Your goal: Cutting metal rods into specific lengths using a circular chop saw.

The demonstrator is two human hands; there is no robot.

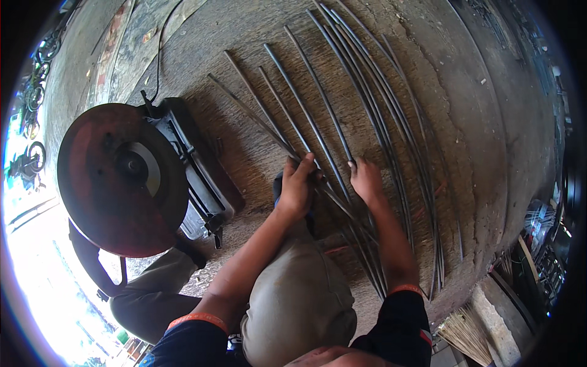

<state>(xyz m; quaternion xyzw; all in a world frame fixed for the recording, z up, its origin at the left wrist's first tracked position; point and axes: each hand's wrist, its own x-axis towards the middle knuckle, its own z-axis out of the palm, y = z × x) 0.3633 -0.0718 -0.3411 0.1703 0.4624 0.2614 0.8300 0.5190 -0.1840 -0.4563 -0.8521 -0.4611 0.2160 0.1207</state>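
Note:
My left hand [296, 187] is closed around a long thin metal rod [249, 112], which runs slantwise from the far left toward my right forearm. Other rods pass close to or under that hand, so I cannot tell if it holds more than one. To its right, my right hand [367, 181] has its fingers closed on another dark metal rod [315, 81]. That rod stretches away toward the far side. Between them lies a further rod [287, 77], with its far end on the floor. My knee and forearms hide the near ends of several rods.
Close on my left stands a chop saw with a large round reddish-black guard [116, 202] and a metal base [199, 156]. Several more rods [380, 113] lie bunched on the right of the rough floor [202, 33]. A straw broom [466, 333] rests at the lower right.

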